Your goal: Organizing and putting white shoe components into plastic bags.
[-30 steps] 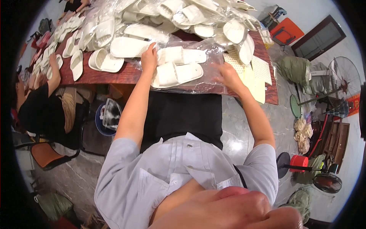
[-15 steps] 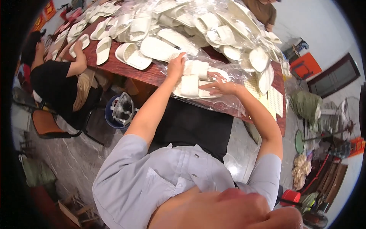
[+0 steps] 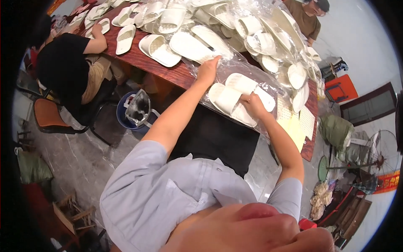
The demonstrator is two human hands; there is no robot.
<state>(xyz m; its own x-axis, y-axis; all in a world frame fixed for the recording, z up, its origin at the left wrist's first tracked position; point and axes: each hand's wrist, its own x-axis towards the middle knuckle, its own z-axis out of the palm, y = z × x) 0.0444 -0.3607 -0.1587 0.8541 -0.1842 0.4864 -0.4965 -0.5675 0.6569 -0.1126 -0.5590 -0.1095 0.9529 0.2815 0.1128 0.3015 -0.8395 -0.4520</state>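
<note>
My right hand (image 3: 255,105) had its fingers closed on the pair of white slippers (image 3: 226,99), by the straps' inner edges. The pair lay on clear plastic film (image 3: 236,67), close to the near edge of the table (image 3: 309,151). My left hand (image 3: 207,72) was at the film's left side, just beside a loose slipper (image 3: 189,46); I couldn't tell whether its fingers were clamped or only resting. A slipper heap (image 3: 247,25) hemmed in the far side, a yellow sheet (image 3: 292,131) the right; a strip of wood ran leftward along the edge.
</note>
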